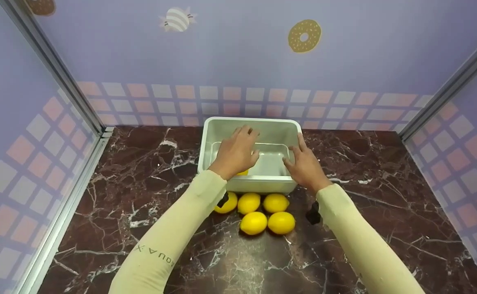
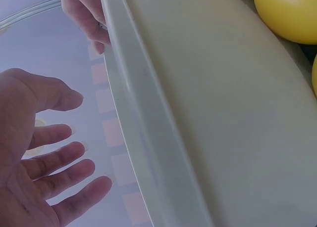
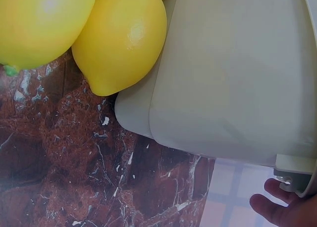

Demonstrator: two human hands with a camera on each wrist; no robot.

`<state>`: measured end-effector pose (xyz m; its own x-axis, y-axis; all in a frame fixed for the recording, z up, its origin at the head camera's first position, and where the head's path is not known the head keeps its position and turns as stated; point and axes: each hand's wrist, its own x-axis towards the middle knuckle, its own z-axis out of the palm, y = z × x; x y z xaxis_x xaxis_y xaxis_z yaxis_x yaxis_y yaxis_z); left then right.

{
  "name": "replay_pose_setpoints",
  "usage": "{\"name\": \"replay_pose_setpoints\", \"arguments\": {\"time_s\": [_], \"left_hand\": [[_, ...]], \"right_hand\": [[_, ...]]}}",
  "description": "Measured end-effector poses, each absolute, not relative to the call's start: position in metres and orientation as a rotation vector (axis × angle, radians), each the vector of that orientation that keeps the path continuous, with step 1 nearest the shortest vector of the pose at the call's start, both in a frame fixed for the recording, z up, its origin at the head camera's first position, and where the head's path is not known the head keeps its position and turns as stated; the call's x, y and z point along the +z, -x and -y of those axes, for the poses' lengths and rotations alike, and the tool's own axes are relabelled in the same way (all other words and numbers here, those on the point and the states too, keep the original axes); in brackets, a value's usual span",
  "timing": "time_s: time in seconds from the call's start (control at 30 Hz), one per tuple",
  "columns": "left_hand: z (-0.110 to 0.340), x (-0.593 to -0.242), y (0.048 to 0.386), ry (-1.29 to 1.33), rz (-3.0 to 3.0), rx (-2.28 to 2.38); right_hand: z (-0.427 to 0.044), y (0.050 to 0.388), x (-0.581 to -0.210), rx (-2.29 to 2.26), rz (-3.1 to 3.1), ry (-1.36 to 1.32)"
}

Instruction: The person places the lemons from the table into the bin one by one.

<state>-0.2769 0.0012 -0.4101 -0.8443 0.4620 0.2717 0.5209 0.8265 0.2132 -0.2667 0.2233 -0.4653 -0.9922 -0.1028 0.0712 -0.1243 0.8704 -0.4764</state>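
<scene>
A pale rectangular metal container (image 1: 250, 184) stands against the back wall. My left hand (image 1: 235, 152) hovers over its left part, palm down, fingers spread and loosely bent; the left wrist view shows nothing in that hand (image 2: 44, 153). Inside, a yellow lemon (image 1: 242, 172) is partly hidden beneath the left wrist. At the right side of the container my right hand (image 1: 305, 167) grips the rim, thumb on the inner side and fingers (image 3: 270, 209) outside by the corner. Just in front of the container lie several lemons (image 1: 253, 223); the left sleeve partly covers one.
The dark red marbled tabletop (image 1: 148, 220) has white veins. Purple panels with pink and white squares (image 1: 206, 98) rise behind and at both sides, joined by metal corner posts (image 1: 59, 61). In the right wrist view two lemons (image 3: 124, 39) sit close to the container wall.
</scene>
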Motion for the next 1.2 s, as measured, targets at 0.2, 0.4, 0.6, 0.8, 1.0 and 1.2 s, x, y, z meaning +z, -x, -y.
{"name": "replay_pose_setpoints", "arguments": {"time_s": [0.2,0.4,0.6,0.8,1.0,1.2], "left_hand": [[0.002,-0.412,0.275,0.763,2.777,-0.407],[0.004,-0.413,0.272,0.765,2.782,-0.401],[0.006,-0.413,0.269,0.778,2.769,-0.399],[0.008,-0.415,0.266,0.787,2.744,-0.393],[0.010,-0.415,0.263,0.780,2.771,-0.381],[0.013,-0.415,0.261,0.771,2.774,-0.388]], "right_hand": [[-0.224,0.266,-0.465,0.761,2.986,-0.196],[-0.223,0.266,-0.465,0.741,2.975,-0.217],[-0.223,0.267,-0.465,0.737,2.975,-0.216],[-0.224,0.266,-0.466,0.775,2.989,-0.204],[-0.223,0.266,-0.466,0.770,2.980,-0.206],[-0.222,0.266,-0.466,0.768,2.992,-0.182]]}}
